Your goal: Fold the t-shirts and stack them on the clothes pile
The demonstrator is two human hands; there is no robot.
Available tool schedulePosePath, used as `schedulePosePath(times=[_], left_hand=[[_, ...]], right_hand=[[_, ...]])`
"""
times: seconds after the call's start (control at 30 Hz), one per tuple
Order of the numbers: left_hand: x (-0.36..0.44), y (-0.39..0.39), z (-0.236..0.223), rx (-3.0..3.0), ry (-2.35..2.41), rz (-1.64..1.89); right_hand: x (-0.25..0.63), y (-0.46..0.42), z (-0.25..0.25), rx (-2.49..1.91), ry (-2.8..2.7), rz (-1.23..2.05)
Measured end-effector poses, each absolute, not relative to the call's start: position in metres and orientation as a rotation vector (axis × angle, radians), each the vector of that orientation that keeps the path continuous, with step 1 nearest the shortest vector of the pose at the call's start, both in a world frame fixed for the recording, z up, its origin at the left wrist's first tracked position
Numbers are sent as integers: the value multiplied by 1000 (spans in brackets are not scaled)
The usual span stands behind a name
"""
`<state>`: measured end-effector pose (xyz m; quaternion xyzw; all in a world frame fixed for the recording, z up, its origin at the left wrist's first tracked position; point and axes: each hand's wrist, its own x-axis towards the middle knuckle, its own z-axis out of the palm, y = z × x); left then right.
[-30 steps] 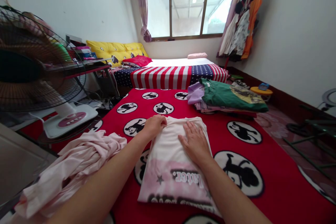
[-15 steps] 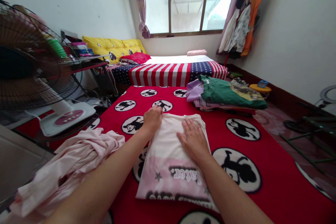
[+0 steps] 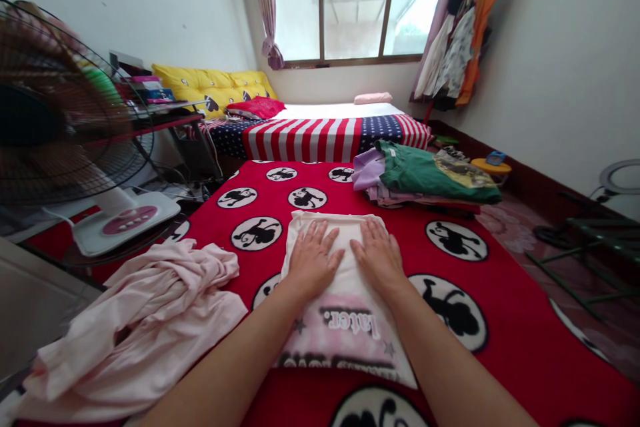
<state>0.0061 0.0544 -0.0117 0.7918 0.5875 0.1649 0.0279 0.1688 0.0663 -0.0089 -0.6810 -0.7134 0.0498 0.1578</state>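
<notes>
A folded white and pink T-shirt [image 3: 345,340] with printed lettering lies on the red patterned blanket [image 3: 280,393]. My left hand [image 3: 314,259] rests flat on the shirt's upper left part, fingers spread. Beside it, my right hand [image 3: 379,255] presses flat on the upper right part, fingers stretched toward the far edge. Both hands are open and grip nothing. To the left, a crumpled pale pink garment [image 3: 150,327] lies in a loose heap. Farther off on the right is a stack of folded clothes with a green shirt [image 3: 425,172] on top.
An electric fan [image 3: 115,207] stands at the left near a cluttered desk [image 3: 170,107]. A bed with a striped, starred cover [image 3: 310,139] lies beyond, under the window. On the right are a yellow stool [image 3: 493,165], a dark green metal frame [image 3: 590,253] and hanging clothes [image 3: 460,53].
My left hand has let go of the shirt's far left corner and now lies flat on the cloth. My right hand has shifted slightly right, still flat on the shirt.
</notes>
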Motion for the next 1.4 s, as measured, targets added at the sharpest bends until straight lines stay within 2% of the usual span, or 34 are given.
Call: schedulePosePath(times=[0.17,0.27,0.4,0.5,0.73,0.87,1.0,1.07,1.13,1.27,1.4], left_hand=[[7,54,-11,2449,1839,490],[9,52,-10,2453,1836,492],[6,54,-10,2457,1781,445],[-7,63,-11,2400,1715,480],[-66,86,-7,1920,1827,1095],[-69,82,6,1875,1788,1225],[-43,68,17,2051,1533,1300],[-27,60,16,2200,1346,1228],[-14,52,10,2325,1282,982],[-8,44,-6,2506,1480,493],[-13,45,-11,2537,1604,376]], right_hand=[[187,69,-1,-2164,-1866,40],[168,58,8,-1954,-1978,-119],[140,45,7,-1569,-2356,192],[140,47,-2,-1625,-2366,261],[146,53,-9,-1748,-2308,107],[144,50,-6,-1743,-2304,97],[145,50,-8,-1729,-2306,76],[144,50,-9,-1723,-2307,60],[144,51,-9,-1725,-2307,54],[154,55,-8,-1776,-2296,74],[179,63,-11,-1988,-2122,104]])
